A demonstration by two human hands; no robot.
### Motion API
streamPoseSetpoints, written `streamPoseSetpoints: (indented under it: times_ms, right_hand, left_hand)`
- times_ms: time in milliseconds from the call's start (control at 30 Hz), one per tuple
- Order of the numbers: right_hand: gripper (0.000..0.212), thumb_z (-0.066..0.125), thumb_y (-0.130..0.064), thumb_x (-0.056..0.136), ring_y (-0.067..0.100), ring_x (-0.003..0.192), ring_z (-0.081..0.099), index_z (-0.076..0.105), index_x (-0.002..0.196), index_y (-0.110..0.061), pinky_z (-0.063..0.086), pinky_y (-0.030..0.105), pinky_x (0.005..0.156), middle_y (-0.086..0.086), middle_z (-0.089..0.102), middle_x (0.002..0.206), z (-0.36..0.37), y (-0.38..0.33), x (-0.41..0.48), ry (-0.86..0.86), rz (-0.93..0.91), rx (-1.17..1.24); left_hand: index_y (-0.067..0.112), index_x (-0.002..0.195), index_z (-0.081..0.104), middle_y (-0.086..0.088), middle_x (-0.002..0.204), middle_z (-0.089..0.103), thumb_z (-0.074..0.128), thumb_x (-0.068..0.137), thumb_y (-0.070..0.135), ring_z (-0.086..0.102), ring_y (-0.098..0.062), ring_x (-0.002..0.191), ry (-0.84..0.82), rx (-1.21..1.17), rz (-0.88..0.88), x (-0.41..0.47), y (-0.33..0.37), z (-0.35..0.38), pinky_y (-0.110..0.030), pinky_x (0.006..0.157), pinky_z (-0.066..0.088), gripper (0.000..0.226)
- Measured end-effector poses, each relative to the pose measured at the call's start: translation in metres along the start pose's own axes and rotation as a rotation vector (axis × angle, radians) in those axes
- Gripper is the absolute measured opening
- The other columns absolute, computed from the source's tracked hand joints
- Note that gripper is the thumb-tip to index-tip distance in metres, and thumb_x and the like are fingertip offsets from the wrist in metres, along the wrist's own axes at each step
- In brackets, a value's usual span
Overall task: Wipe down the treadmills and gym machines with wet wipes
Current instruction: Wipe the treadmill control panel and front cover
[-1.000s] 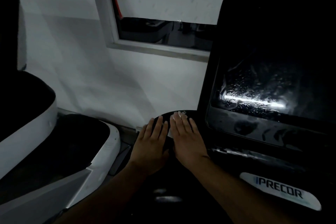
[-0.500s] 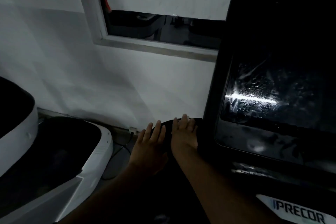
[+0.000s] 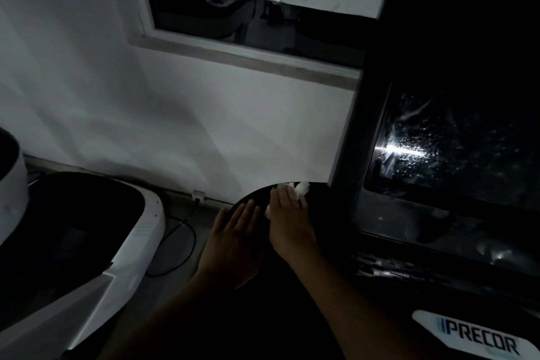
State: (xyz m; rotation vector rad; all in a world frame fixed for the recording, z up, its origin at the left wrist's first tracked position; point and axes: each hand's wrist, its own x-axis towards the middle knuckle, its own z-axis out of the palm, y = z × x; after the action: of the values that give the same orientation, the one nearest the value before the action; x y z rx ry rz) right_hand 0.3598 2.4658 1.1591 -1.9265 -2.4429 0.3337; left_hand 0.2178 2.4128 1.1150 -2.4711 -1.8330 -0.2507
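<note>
A black Precor machine fills the right side; its wet, streaked screen (image 3: 455, 155) shines with droplets. Left of the screen juts a rounded black side panel (image 3: 257, 194). My right hand (image 3: 289, 222) lies flat on that panel with straight fingers, pressing a white wet wipe (image 3: 301, 187) that sticks out past the fingertips at the panel's far edge. My left hand (image 3: 233, 240) rests flat beside it on the panel's left part, fingers straight, holding nothing.
A white-and-black machine (image 3: 137, 231) stands at the left. A black cable (image 3: 178, 240) runs over the floor from a wall socket (image 3: 198, 194). A white wall with a window frame (image 3: 233, 52) lies ahead. A white Precor label (image 3: 479, 339) sits bottom right.
My right hand has slid forward along the side panel, and the wipe now shows beyond its fingertips at the far edge. The left hand stays beside it. My view has shifted left.
</note>
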Motion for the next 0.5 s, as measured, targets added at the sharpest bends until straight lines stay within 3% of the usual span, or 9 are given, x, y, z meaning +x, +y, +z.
streamPoseSetpoints:
  times_ms: [67,233,400,500]
  right_hand:
    - [0.054,0.028,-0.019,0.109,0.024,0.156,-0.002,0.015,0.16,-0.01,-0.005,0.039,0.124,0.009,0.006,0.169,-0.005,0.0,-0.006,-0.001,-0.053,-0.012]
    - [0.053,0.029,-0.026,0.109,0.031,0.156,-0.005,0.021,0.158,-0.009,-0.007,0.047,0.124,0.017,0.0,0.169,-0.008,-0.008,-0.003,0.084,0.047,-0.032]
    - [0.053,0.022,-0.014,0.108,0.034,0.155,0.0,0.009,0.159,-0.005,0.002,0.047,0.124,0.021,0.0,0.167,-0.003,-0.006,-0.006,0.045,0.161,-0.024]
    - [0.058,0.012,-0.013,0.1,0.035,0.154,0.01,0.018,0.156,0.0,0.006,0.053,0.123,0.023,0.011,0.166,-0.001,0.0,0.02,0.113,0.224,-0.021]
  left_hand:
    - [0.006,0.143,0.057,-0.016,0.152,0.05,0.038,0.092,0.051,0.047,-0.03,0.142,0.005,-0.012,-0.004,0.001,0.002,-0.003,-0.057,0.111,0.04,0.071]
    - [0.007,0.144,0.057,-0.014,0.153,0.049,0.038,0.09,0.051,0.046,-0.028,0.143,-0.006,-0.026,-0.028,0.0,0.002,-0.004,-0.057,0.111,0.041,0.072]
    - [0.005,0.143,0.056,-0.015,0.152,0.049,0.042,0.085,0.052,0.047,-0.027,0.142,-0.005,-0.033,-0.031,0.0,0.002,-0.004,-0.055,0.111,0.04,0.076]
    - [0.004,0.144,0.055,-0.016,0.153,0.048,0.043,0.083,0.05,0.046,-0.027,0.143,0.012,-0.031,-0.04,-0.001,0.002,-0.003,-0.053,0.113,0.037,0.077]
